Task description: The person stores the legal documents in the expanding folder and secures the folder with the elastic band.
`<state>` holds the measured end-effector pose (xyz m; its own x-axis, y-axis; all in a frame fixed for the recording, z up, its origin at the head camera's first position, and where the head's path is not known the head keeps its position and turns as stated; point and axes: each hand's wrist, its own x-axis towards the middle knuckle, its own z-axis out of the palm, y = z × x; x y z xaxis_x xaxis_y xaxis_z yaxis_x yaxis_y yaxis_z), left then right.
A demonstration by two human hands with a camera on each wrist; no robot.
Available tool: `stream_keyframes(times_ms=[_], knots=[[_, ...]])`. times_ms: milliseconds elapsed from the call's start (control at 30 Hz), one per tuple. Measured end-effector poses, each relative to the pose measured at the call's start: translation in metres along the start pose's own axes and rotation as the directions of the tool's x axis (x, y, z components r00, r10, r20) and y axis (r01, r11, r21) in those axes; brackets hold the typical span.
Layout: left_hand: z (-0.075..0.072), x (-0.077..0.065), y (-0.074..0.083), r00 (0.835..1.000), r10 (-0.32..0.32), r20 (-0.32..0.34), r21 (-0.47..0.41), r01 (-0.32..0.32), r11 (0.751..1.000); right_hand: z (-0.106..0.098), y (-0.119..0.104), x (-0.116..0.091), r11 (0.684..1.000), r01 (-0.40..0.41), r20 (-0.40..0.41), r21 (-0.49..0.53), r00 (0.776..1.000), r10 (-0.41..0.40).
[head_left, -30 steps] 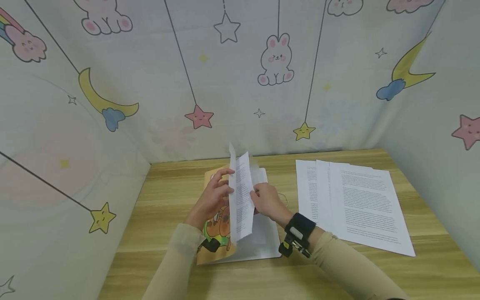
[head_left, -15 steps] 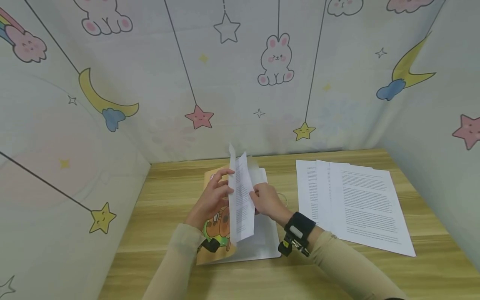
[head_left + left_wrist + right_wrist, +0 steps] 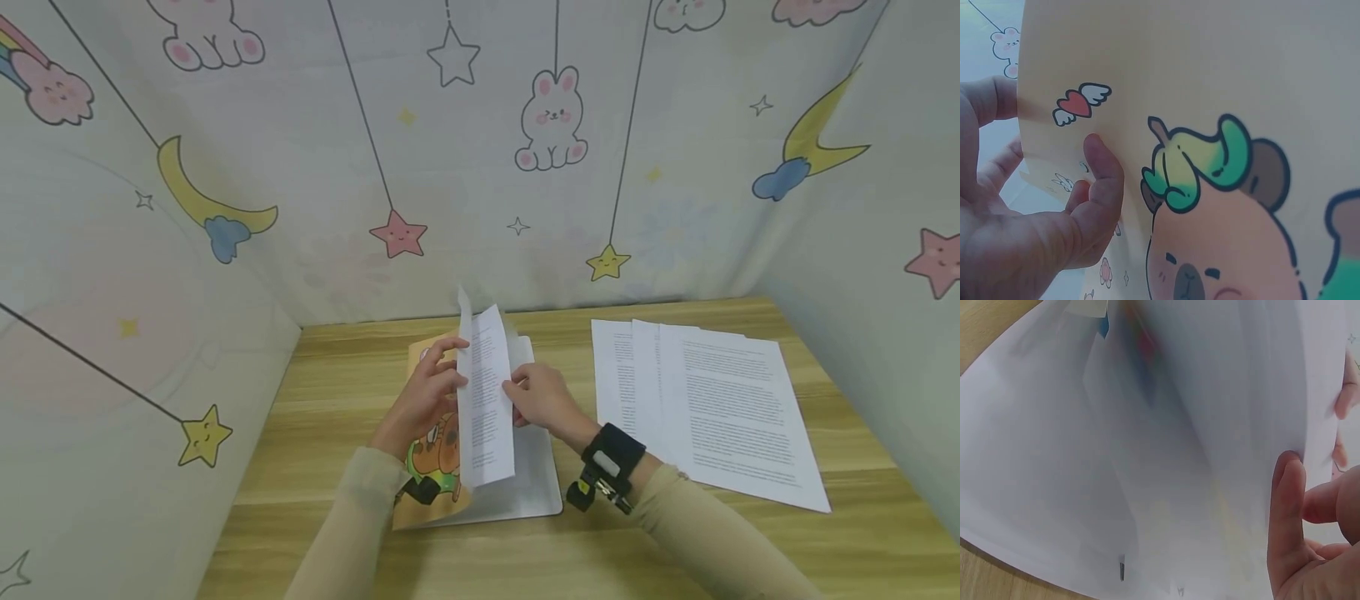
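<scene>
A folder (image 3: 517,492) with a white inside lies part-open on the table. Its orange cover (image 3: 1210,69), printed with a cartoon animal, stands raised at the left. My left hand (image 3: 427,392) holds this cover by its free edge, thumb on the printed outside. Just inside the cover rises a white printed sheet (image 3: 491,400), upright and slightly bowed. My right hand (image 3: 542,396) pinches its right edge between thumb and fingers. Behind the sheet in the right wrist view spread pale, partly translucent leaves (image 3: 1166,487); the sheet's lower part is hidden in the folder.
Several overlapping printed pages (image 3: 735,408) lie on the wooden table (image 3: 337,367) to the right. A thin loop (image 3: 566,398) shows beside the folder's right edge, behind my right hand. A cloth wall (image 3: 480,192) with cartoon prints encloses the back and both sides.
My right hand has shifted slightly right, its fingers now at the sheet's edge. The sheet has swung a little to the right and shows more of its print. My left hand stays in place.
</scene>
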<state>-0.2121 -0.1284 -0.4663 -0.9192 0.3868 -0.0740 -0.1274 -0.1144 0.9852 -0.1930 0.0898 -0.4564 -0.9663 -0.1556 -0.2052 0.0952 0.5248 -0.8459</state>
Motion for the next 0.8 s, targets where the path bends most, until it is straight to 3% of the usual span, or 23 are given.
stream_keyframes(times_ms=[300,567,800], knots=[[0.000,0.000,0.000,1.000,-0.009,-0.014,-0.007,0.009,1.000,-0.013,0.006,-0.003,0.996,0.003,-0.041,0.085,0.999,0.000],[0.000,0.000,0.000,1.000,-0.005,-0.014,-0.015,0.005,1.000,-0.035,0.022,-0.004,0.998,0.042,-0.085,0.049,0.996,-0.038],[0.000,-0.001,0.001,1.000,-0.003,-0.016,-0.016,0.002,1.000,-0.063,0.052,-0.005,0.997,0.056,-0.150,-0.059,0.987,-0.064]])
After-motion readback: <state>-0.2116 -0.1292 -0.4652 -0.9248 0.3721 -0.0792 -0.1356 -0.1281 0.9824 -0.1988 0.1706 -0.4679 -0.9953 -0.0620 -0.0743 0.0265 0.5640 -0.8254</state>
